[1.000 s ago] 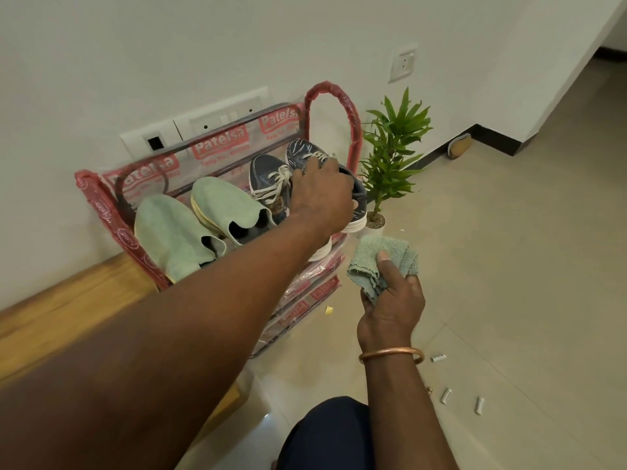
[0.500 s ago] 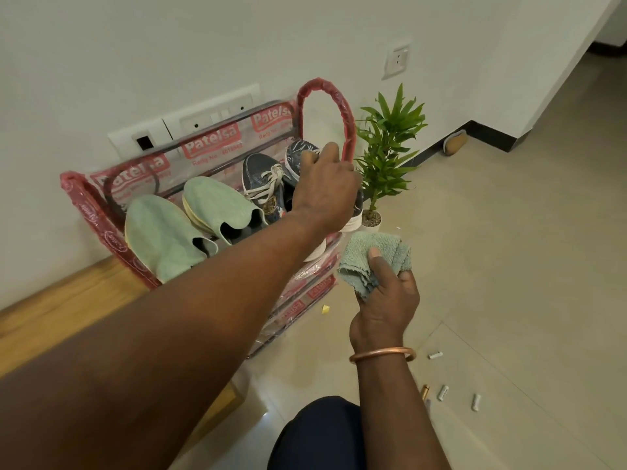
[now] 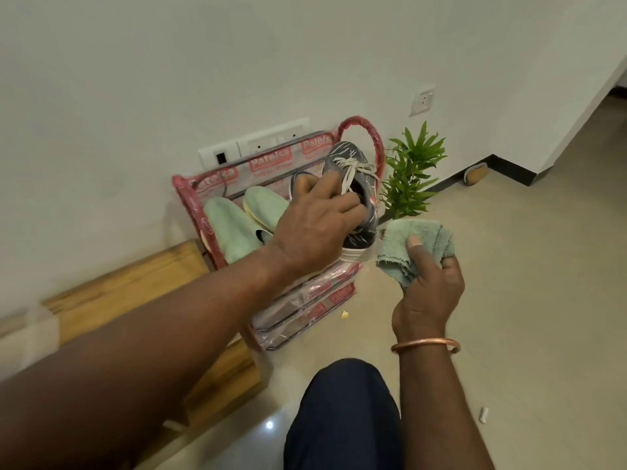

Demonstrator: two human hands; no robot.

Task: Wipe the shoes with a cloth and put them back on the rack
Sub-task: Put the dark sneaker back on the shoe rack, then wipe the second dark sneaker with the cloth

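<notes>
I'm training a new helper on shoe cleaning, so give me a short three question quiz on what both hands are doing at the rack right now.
1. True or false: the left hand holds the green cloth.
2. Which does the left hand grip? A: a sandal. B: the dark laced sneaker. C: a boot.
3. How many pale green slip-ons lie on the rack?
Key: 1 false, the right hand holds it. 2 B. 3 two.
</notes>
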